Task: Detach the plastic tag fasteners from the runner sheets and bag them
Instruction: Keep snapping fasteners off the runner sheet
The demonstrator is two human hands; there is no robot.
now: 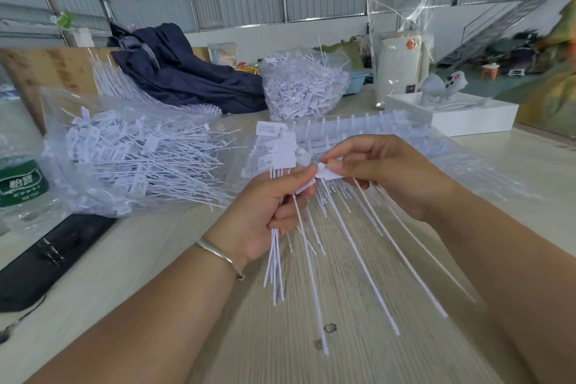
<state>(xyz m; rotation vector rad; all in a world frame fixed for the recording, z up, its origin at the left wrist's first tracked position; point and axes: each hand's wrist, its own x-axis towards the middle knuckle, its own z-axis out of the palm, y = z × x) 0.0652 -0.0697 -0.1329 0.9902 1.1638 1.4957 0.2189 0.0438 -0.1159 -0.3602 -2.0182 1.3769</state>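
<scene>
Between both hands (327, 184), 1 pinched tag fastener (328, 172)

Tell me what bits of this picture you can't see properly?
Head view:
- Left hand: its fingers hide the middle of the fastener bundle.
- Green-labelled bottle: cut off by the left edge.
- Tag pinched by right hand: print too small.
- Far right: blurred.

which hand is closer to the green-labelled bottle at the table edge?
Left. The left hand, gripping white plastic fasteners, is nearer the green-labelled bottle; the right hand sits farther off, beyond the left.
</scene>
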